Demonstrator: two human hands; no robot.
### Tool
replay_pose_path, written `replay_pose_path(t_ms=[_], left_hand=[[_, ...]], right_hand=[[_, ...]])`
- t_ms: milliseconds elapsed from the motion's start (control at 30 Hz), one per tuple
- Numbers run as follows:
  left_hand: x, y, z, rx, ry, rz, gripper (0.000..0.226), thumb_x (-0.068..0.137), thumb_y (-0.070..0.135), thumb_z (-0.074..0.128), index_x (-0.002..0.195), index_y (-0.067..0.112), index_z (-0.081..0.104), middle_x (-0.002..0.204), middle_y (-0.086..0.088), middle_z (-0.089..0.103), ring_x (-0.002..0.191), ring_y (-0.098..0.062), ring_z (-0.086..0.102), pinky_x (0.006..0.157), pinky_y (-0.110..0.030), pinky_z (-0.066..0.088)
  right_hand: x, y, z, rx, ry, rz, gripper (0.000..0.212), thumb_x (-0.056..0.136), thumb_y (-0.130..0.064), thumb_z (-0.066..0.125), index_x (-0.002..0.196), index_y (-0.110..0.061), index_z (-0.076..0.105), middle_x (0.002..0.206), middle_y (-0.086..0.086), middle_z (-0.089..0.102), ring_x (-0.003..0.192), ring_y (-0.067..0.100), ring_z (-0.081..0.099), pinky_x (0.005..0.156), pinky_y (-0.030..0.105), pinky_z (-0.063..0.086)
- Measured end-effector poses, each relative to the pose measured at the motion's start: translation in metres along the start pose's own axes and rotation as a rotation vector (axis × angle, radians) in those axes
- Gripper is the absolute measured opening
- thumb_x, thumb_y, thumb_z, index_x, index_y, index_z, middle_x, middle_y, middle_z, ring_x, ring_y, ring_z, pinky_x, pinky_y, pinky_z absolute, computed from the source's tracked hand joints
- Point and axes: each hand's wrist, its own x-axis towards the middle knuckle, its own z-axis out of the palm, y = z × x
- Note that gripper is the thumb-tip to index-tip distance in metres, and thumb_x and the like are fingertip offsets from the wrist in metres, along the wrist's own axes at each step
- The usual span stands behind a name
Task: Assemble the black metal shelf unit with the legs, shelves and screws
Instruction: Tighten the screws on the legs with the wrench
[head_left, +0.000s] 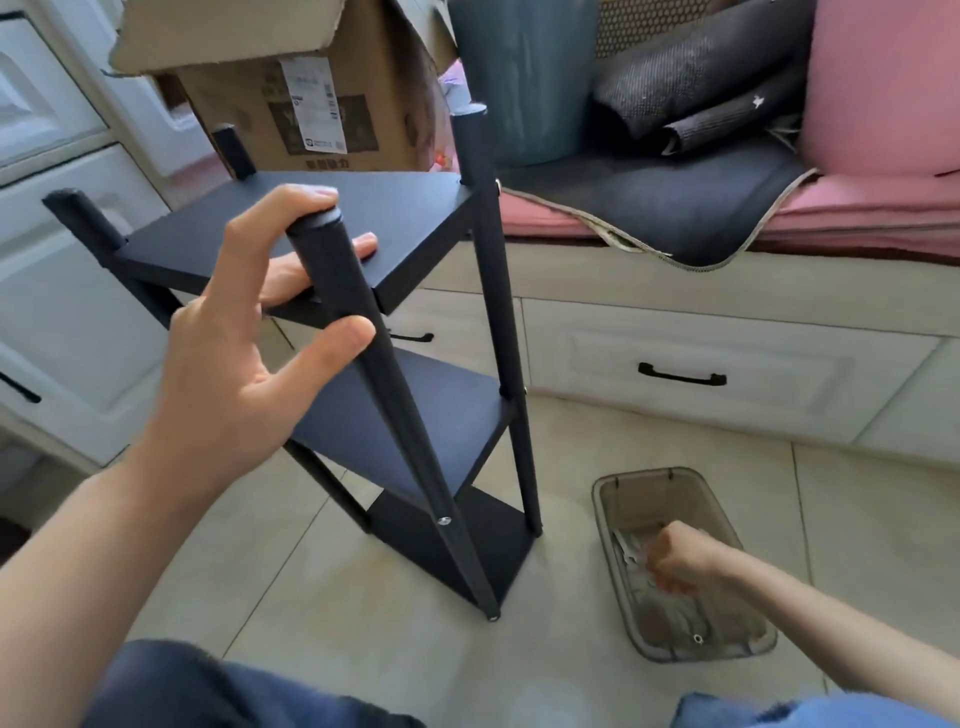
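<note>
You're in a home: white drawers (680, 364) under a window seat with pink cushions (883, 88), tiled floor (363, 613), a cardboard box (311, 104) nearby

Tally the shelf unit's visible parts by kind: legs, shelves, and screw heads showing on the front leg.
Legs: 4
Shelves: 3
Screw heads on the front leg: 1
Total: 8
The left hand holds the front leg; the right hand reaches into the tray.
</note>
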Motion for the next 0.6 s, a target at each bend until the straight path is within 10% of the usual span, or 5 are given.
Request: replay_pose_path(t_ms=[167,600], left_hand=[[0.002,0.002,0.0,0.008,-0.015,0.012,0.057,0.091,0.029,0.061,0.139,0.024,0.032,0.126,0.017,0.064,0.128,-0.01,0.059,0.107,-0.049,0.047],[0.003,0.002,-0.002,0.032,-0.043,0.037,0.058,0.094,0.026,0.06,0.141,0.019,0.028,0.122,0.027,0.062,0.13,-0.012,0.058,0.107,-0.046,0.047]], right_hand=[[0.028,0.023,0.037,-0.089,0.046,0.15,0.044,0.107,-0.031,0.032,0.146,-0.01,0.038,0.142,0.017,0.05,0.127,0.028,0.052,0.096,0.029,0.04],[0.061,0.053,0.068,-0.364,0.104,0.033,0.038,0.104,-0.02,0.037,0.137,-0.009,0.051,0.146,0.01,0.049,0.133,0.024,0.049,0.104,0.028,0.039]])
